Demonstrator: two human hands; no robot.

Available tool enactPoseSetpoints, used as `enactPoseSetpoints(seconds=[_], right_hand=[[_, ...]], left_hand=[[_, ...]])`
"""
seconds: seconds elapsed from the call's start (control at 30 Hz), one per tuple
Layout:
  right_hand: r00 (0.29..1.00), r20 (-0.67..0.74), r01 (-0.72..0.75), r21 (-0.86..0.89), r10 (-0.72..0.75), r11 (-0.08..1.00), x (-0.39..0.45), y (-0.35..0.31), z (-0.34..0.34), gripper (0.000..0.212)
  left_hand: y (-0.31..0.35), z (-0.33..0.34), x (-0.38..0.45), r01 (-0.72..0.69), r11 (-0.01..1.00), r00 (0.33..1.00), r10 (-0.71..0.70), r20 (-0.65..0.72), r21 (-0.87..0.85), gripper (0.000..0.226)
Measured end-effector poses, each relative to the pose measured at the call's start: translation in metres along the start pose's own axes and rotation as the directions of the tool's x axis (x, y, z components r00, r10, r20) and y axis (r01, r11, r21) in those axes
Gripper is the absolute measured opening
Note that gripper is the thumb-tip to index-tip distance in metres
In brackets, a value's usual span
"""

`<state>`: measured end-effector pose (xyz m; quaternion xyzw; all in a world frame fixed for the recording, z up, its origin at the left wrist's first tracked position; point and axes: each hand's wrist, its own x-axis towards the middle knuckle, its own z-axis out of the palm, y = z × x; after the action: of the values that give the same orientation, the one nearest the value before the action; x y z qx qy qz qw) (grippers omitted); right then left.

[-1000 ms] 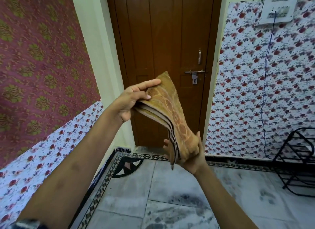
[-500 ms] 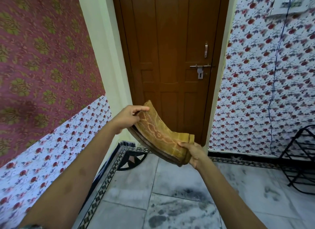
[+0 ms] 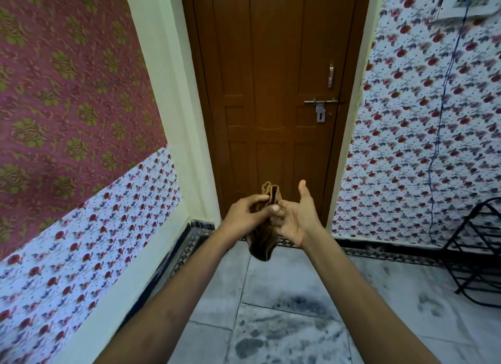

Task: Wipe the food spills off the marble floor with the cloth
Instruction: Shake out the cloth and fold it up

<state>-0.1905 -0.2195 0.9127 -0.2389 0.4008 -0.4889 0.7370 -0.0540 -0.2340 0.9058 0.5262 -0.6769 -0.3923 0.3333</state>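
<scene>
A folded golden-brown patterned cloth point(image 3: 261, 240) hangs between my two hands, in front of the door and above the floor. My left hand point(image 3: 245, 214) pinches its upper part with thumb and fingers. My right hand point(image 3: 296, 220) is pressed against the cloth's right side with palm up and fingers spread. The grey marble floor point(image 3: 284, 323) below shows dark smudges near the middle and bottom. I cannot tell food spills apart from the marble's veining.
A shut brown wooden door point(image 3: 271, 92) with a metal latch point(image 3: 321, 107) stands straight ahead. Floral-papered walls close in on left and right. A black metal rack point(image 3: 479, 244) stands at the right. A blue cord point(image 3: 440, 119) hangs down the right wall.
The cloth has been lowered and folded narrower, from a wide curved slab to a bunched bundle. Both hands have come together, and the right hand's fingers have opened.
</scene>
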Motion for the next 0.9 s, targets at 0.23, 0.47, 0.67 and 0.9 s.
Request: enactPoseSetpoints(seconds=[0.23,0.47,0.67,0.9], right_hand=[[0.996,0.083,-0.016,-0.124,0.026,0.992,-0.003,0.0,0.007,0.094],[0.975,0.01,0.216,-0.236,-0.22,0.947,-0.001,0.002,0.001,0.058],[0.982,-0.165,0.071,-0.124,-0.091,0.99,0.018,0.03,-0.011,0.056],[0.976,-0.188,0.095,-0.109,-0.115,0.989,0.022,0.037,-0.015,0.029]], left_hand=[[-0.006,-0.007,0.005,-0.011,1.0,0.983,0.014,-0.184,0.019,0.027],[-0.012,-0.029,0.004,0.174,0.808,0.965,-0.253,-0.064,-0.563,0.022],[-0.021,-0.027,0.005,0.189,0.441,0.974,-0.196,0.112,-0.877,0.03],[-0.043,-0.029,0.005,0.337,0.564,0.932,-0.312,0.184,-0.754,0.027]])
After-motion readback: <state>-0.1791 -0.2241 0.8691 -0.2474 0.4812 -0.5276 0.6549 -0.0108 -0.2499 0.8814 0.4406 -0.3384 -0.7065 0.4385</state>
